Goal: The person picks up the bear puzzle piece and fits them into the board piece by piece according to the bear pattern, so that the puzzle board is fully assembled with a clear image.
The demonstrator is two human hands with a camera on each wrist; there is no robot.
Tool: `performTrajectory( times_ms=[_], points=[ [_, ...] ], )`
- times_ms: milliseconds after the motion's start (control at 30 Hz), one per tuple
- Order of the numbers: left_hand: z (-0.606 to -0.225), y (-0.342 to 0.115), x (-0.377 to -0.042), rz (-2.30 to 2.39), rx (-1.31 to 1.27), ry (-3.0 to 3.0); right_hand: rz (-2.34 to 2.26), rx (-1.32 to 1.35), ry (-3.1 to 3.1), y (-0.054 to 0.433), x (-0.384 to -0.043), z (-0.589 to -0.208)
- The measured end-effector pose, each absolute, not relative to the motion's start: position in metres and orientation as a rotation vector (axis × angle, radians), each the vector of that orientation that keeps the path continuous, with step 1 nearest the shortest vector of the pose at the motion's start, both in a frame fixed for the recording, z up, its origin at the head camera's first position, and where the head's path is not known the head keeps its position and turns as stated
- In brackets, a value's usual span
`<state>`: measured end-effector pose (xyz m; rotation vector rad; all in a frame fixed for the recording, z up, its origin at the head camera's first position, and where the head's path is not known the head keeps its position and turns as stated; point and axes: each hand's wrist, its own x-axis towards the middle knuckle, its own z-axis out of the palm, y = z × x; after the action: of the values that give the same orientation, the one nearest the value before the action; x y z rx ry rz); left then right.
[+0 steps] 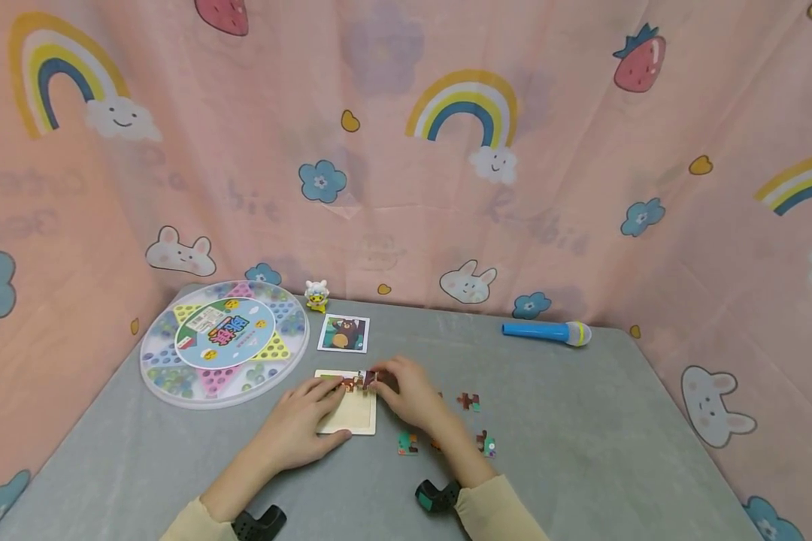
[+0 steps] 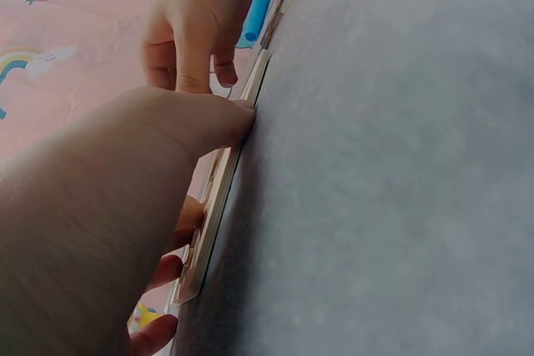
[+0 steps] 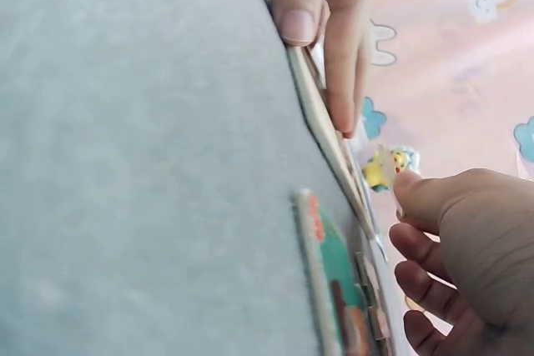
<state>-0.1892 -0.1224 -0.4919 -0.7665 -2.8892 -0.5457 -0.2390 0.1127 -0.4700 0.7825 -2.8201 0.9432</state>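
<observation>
A shallow, pale puzzle tray lies on the table, with brown jigsaw pieces in a row along its far edge. My left hand rests across the tray's left side, fingers stretched over it. Its thumb touches the near edge. At the far right corner of the tray, my right hand pinches a puzzle piece between thumb and fingers. This piece is partly hidden by the fingertips. More loose pieces lie to the right, some behind the right forearm.
Behind the tray lies a square picture card of a bear. A round Chinese checkers board is at the left, beside a small figurine. A blue toy microphone lies at the back right. Patterned pink cloth hangs behind the table.
</observation>
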Motion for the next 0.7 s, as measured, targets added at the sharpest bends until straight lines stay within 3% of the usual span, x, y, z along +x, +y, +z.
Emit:
performTrajectory(
  times_ms=[700],
  points=[
    [-0.4894, -0.1213, -0.1862, -0.581, -0.746, -2.899, 0.765, 0.794, -2.844, 0.1060, -0.2357, -0.4775]
  ],
)
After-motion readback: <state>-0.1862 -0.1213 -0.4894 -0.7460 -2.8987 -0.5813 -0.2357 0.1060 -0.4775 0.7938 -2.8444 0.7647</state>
